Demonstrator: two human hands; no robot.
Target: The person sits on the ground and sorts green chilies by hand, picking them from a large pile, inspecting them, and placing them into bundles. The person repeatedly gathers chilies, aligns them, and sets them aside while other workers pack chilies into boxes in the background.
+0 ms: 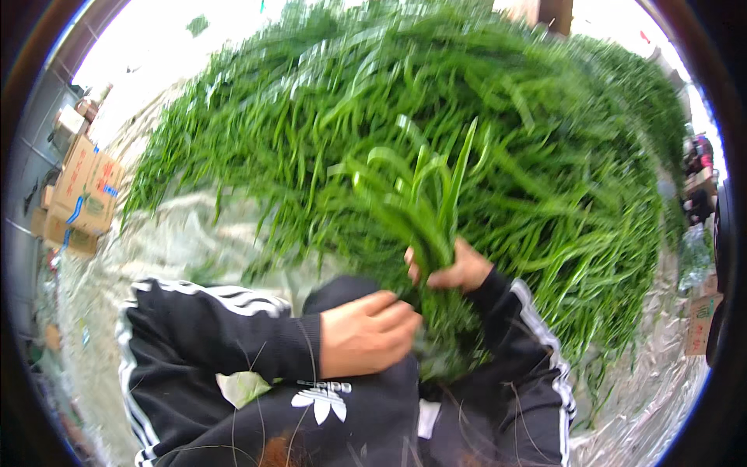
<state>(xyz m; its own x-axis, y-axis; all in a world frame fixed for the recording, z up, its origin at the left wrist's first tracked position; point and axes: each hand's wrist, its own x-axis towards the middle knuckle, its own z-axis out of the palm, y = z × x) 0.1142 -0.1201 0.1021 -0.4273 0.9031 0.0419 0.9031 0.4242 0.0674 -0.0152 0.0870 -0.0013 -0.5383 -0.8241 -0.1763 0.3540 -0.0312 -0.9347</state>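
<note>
My right hand grips a bunch of long, flat green leaves, thumb across the near side. The leaf tips fan out and curl above that fist. Beside the lower part of the bunch is my left hand, back upward and fingers bent. Its fingertips are blurred, and whether they hold anything is hidden. In front of me spreads a wide, deep heap of the same kind of greens, reaching around to my right side. More greens lie below my right hand, close to my lap.
Crumpled clear plastic sheeting covers the ground around the heap. Cardboard boxes with writing stand at the left, and another carton is at the right edge. A pale leaf piece rests on my dark clothing. A brown box shows at the far side.
</note>
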